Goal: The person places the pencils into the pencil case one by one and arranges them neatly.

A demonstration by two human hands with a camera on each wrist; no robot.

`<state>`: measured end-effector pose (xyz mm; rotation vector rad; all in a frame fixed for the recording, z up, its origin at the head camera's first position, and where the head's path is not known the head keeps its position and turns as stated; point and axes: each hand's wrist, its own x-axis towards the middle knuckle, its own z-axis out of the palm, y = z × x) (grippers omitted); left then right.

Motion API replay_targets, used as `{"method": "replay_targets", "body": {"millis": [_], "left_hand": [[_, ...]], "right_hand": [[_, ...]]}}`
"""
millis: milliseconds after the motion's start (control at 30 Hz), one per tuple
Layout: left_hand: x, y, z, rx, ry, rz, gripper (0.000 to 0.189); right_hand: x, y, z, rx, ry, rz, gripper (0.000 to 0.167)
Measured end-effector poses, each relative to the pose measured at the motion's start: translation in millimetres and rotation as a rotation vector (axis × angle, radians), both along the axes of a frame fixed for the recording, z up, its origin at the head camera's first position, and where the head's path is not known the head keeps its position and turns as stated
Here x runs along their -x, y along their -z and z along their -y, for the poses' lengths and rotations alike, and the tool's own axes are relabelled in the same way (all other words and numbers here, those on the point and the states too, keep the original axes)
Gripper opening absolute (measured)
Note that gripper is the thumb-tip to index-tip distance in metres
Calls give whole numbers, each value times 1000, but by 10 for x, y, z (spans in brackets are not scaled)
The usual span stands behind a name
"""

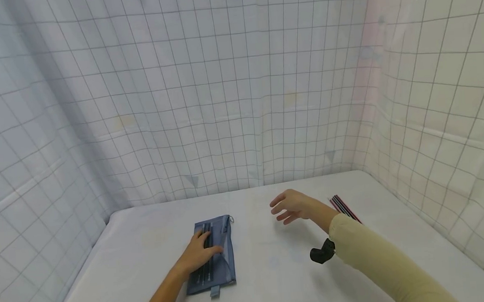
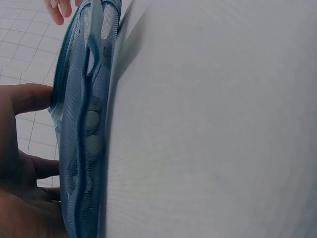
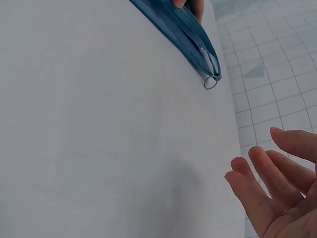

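Note:
A blue mesh pencil case (image 1: pixel 226 274) lies flat on the table, with dark pencil-like shapes showing along it. My left hand (image 1: pixel 197 256) rests on top of it, fingers spread over the mesh and thumb near the zipper side. In the left wrist view, the thumb and fingertips touch the case (image 2: pixel 74 129), and pale round shapes show through its mesh. The zipper side gapes in the right wrist view, with a metal ring (image 3: pixel 210 83) at its end. Over the table to the right, my right hand (image 1: pixel 293 205) hovers with loosely bent fingers, holding nothing.
Several striped pencils (image 1: pixel 342 205) in red, black and white lie side by side at the right, partly hidden behind my right sleeve. A white cloth covers the table (image 1: pixel 265 260). Gridded white curtains (image 1: pixel 222 101) enclose the back and both sides.

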<state>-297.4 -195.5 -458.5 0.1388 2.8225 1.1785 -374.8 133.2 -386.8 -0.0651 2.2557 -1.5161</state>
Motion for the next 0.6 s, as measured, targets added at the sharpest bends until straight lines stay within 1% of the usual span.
{"method": "replay_targets", "body": {"millis": [133,300,467,600], "left_hand": [[-4,-6,-2,1,4,-8,86],[-23,2,10,-22,10,-15,87],[-37,17,10,-39,5,-10,86],[-33,13,13,-50,3,-9,85]], "right_hand": [[2,-25,-121,-17,25,-14,43],[8,-44,-289,-20,53,-27,43],[22,-22,-483,-37,65,-41,46],[15,-44,-614,-44,66,-60,47]]}}
